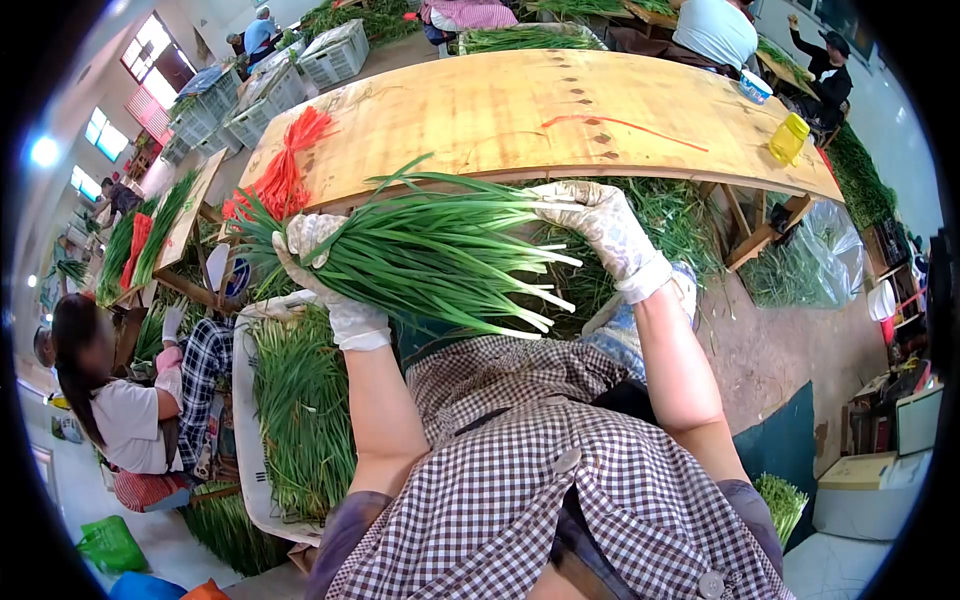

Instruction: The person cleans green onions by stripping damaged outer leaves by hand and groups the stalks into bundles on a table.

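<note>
1. Table [450,110], wooden, top centre of the frame. On it: red ties [285,165], a bunch at the left end; red strip [625,127], single, right of centre; yellow bottle [788,140], right end; tub [754,87], blue and white, far right edge.
2. Floor [765,350], right of the frame. On it: clear bag [810,255], greenery inside.

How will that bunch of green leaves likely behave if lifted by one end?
The bunch will probably droop at its thin, curving leaf tips. Its pale stem ends look straighter, so likely stiffer. Single stalks may slip out, since no tie shows.
</note>
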`<action>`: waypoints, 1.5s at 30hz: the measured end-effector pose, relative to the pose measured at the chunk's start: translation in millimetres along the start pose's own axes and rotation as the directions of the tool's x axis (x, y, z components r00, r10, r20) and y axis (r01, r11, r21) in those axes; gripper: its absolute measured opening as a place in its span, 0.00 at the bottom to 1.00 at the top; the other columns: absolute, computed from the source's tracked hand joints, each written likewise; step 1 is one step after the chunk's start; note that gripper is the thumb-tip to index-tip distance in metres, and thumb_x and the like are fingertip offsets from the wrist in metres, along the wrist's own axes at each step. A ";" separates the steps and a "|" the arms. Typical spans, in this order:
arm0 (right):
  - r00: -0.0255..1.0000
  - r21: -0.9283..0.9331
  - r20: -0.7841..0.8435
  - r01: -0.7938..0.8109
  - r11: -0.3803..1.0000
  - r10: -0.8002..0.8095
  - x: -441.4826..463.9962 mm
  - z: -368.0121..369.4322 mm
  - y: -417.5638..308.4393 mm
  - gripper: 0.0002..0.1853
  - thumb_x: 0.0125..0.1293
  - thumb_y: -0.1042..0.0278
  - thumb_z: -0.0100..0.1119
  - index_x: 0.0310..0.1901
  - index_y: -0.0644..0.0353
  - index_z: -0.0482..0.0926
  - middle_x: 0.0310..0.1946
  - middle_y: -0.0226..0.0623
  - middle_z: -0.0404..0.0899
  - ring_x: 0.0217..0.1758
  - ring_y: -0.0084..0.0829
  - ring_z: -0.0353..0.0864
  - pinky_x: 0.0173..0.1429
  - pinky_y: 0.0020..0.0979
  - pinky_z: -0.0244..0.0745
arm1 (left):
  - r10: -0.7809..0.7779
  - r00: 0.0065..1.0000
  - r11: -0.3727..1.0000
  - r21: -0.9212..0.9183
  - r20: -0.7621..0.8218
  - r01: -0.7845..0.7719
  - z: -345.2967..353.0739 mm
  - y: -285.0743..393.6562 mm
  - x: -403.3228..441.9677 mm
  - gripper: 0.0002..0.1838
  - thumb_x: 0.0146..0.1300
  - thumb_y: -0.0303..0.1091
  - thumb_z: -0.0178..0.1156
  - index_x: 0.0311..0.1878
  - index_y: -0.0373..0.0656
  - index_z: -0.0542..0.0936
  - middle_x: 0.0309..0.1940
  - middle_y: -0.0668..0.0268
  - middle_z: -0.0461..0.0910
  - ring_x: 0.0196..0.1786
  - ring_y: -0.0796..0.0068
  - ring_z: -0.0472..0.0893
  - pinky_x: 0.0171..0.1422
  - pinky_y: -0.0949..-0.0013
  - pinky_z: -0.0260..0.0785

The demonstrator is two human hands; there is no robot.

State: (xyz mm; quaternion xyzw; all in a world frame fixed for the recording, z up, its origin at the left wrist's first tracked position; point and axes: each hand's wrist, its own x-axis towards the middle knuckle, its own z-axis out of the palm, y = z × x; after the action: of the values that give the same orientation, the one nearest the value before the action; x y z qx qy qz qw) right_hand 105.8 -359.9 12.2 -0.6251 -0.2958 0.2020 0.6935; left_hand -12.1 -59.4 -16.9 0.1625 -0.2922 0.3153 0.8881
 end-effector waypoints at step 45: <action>0.998 -0.218 -0.061 -0.032 0.975 0.019 -35.3 -25.0 15.7 0.10 0.53 0.65 0.70 0.33 0.64 0.86 0.28 0.35 0.85 0.34 0.19 0.79 0.43 0.22 0.74 | 0.018 0.997 0.999 -0.029 0.075 -0.016 8.5 -1.0 1.4 0.20 0.70 0.45 0.50 0.21 0.53 0.65 0.13 0.77 0.65 0.16 0.84 0.65 0.30 0.75 0.62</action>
State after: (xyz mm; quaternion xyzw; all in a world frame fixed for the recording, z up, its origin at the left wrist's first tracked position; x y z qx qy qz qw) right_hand 97.5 -399.4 -10.0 -0.7071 -0.2877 0.1589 0.6261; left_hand -14.1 -63.5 -9.5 0.1591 -0.3311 0.3125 0.8760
